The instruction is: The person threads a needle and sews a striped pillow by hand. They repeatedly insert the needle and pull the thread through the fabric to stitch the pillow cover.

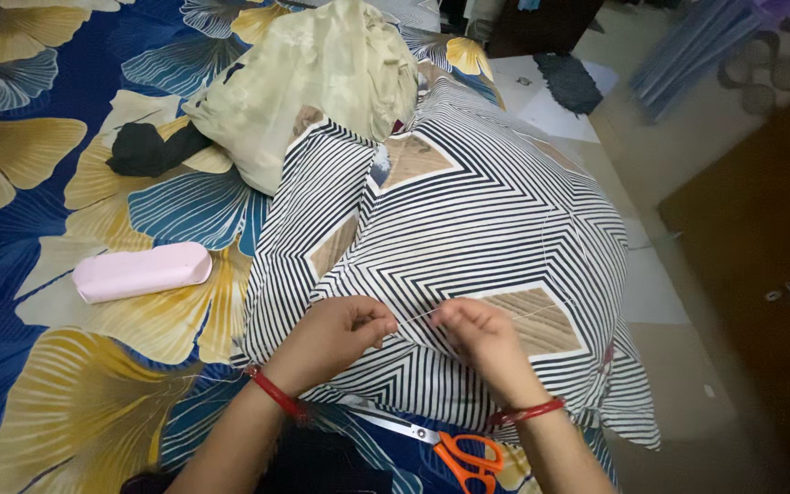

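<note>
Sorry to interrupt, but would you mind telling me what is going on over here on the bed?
A person is working on a black-and-white striped cloth spread over a blue floral bedsheet. The left hand and right hand pinch a thin white thread stretched between them, just above the cloth. Orange-handled scissors lie near the wrists. A pink case, a pale green cloth and a small black cloth sit further off.

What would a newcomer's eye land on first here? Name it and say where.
The striped black-and-white cloth fills the middle, draped over the blue and yellow floral sheet. At its lower edge the left hand and right hand pinch a thin thread. Orange-handled scissors lie below the wrists.
</note>
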